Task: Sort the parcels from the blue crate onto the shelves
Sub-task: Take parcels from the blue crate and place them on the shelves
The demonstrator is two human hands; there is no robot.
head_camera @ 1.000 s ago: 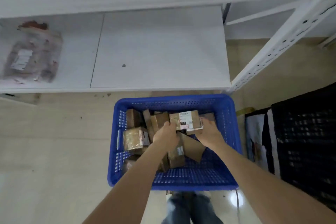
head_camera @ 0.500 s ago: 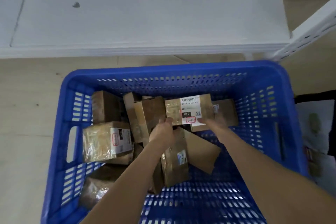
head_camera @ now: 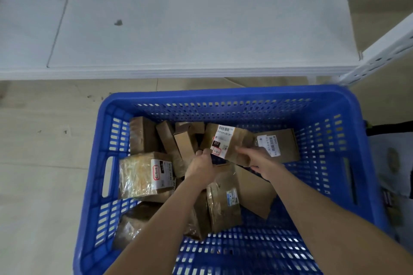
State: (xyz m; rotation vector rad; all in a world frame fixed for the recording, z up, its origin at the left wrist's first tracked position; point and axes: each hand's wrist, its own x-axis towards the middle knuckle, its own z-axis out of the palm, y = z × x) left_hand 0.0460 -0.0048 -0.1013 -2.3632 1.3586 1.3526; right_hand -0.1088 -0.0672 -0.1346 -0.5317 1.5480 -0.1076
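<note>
A blue crate (head_camera: 223, 98) stands on the floor below me, with several brown cardboard parcels inside. Both hands hold one small brown parcel (head_camera: 232, 140) with a white label, lifted a little above the pile. My left hand (head_camera: 202, 166) grips its near left corner. My right hand (head_camera: 257, 159) grips its near right edge, fingers curled under it. A taped parcel (head_camera: 145, 174) with a red-marked label lies at the crate's left. Another labelled parcel (head_camera: 279, 145) lies at the right. The white shelf (head_camera: 178, 18) runs just beyond the crate.
A white perforated shelf upright (head_camera: 384, 51) slants at the right. Dark bags or cloth (head_camera: 393, 163) lie right of the crate. Beige floor (head_camera: 44, 163) spreads to the left. A small dark speck (head_camera: 118, 22) sits on the shelf board.
The view has moved in closer over the crate. The held parcel has tilted and turned slightly, its label now angled, while both hands stay on it.
</note>
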